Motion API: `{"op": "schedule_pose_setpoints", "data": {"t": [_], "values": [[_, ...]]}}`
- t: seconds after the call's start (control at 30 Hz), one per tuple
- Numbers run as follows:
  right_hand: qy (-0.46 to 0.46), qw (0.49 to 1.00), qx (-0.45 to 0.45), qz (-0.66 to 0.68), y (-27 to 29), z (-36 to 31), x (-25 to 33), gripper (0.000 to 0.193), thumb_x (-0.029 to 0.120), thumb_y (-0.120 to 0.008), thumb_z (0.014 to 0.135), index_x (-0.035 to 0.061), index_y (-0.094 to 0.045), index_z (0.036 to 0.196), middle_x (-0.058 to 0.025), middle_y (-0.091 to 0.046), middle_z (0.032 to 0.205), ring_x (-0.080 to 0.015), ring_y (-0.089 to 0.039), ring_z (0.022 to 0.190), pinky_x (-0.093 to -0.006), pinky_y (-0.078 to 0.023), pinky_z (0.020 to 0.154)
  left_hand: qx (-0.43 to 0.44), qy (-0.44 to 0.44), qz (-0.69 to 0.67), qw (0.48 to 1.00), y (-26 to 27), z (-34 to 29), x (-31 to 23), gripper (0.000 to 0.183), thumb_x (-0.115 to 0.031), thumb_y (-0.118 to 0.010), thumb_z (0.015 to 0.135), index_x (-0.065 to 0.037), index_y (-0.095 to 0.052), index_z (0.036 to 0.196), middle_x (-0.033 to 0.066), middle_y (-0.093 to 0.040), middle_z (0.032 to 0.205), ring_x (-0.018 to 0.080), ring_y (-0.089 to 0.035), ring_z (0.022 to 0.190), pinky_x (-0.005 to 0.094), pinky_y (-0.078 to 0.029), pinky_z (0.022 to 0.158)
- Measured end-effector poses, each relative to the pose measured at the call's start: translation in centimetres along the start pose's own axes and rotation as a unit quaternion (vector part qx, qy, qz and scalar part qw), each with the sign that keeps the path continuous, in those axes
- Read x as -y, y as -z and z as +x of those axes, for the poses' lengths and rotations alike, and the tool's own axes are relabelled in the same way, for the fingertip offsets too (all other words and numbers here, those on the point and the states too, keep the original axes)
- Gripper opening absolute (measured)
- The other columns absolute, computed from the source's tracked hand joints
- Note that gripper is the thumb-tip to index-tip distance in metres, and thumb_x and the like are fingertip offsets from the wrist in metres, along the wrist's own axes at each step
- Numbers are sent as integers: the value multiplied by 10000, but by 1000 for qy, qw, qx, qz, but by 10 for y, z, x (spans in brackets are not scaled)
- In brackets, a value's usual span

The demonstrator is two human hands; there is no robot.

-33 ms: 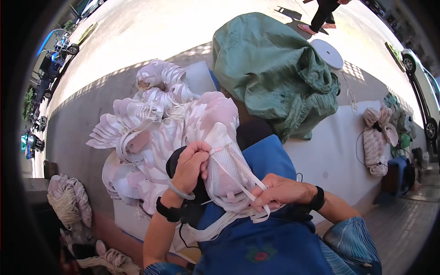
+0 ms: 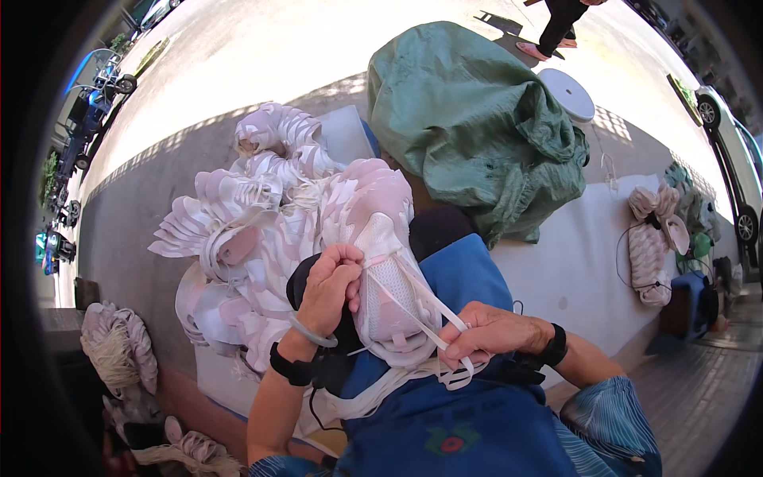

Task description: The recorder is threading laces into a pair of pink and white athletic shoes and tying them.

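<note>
A white and pale pink shoe upper [image 2: 389, 302] with a mesh tongue lies over my lap. My left hand [image 2: 330, 290] is closed on its left edge, thumb and fingers pinched beside the top lace crossing. A flat white shoelace [image 2: 424, 294] runs from the upper to the right. Its strands are gripped by my right hand [image 2: 494, 334], closed, with a small loop hanging below the fingers. More white laces [image 2: 381, 403] lie across my blue apron [image 2: 453, 421]. Nested uppers [image 2: 366, 187] continue in a row beyond the one I hold.
A heap of similar uppers [image 2: 230, 230] lies at the left, with another bundle [image 2: 115, 350] farther left. Ahead is a big green sack [image 2: 469, 119] beside a white round stool [image 2: 567, 94]. A tied bundle [image 2: 650, 254] rests on the white sheet [image 2: 572, 246]. Another person [image 2: 559, 28] stands far off.
My right hand has shifted very slightly with the lace, and the loop under its fingers has changed shape a little. My left hand stays in place on the upper.
</note>
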State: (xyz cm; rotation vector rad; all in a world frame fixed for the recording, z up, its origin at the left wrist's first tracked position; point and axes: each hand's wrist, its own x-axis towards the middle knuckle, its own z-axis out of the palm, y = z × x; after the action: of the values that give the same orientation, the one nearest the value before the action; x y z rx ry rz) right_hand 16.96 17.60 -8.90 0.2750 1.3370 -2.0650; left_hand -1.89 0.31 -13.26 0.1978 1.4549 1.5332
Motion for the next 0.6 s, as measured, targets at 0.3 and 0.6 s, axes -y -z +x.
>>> {"op": "schedule_pose_setpoints", "data": {"t": [0.3,0.6], "values": [[111,971,-12,-211,-20,6,-1,266,230,-450,969,22,-573,858,-67,-493,616,-160,-505,541,-304,-396,531,49,54,176,982,-3,-48,-23,313,-258,-481,968,19,-588,869,50,-560,653,74,-488,438,201,-405,417],[365,662,-41,-653,-58,45,-23,159,100,-545,819,-58,-526,816,-139,-533,571,-309,-581,492,-365,-473,436,86,122,53,987,-21,-62,-12,359,-309,-532,968,43,-595,993,118,-666,848,168,-669,720,271,-560,633]]}}
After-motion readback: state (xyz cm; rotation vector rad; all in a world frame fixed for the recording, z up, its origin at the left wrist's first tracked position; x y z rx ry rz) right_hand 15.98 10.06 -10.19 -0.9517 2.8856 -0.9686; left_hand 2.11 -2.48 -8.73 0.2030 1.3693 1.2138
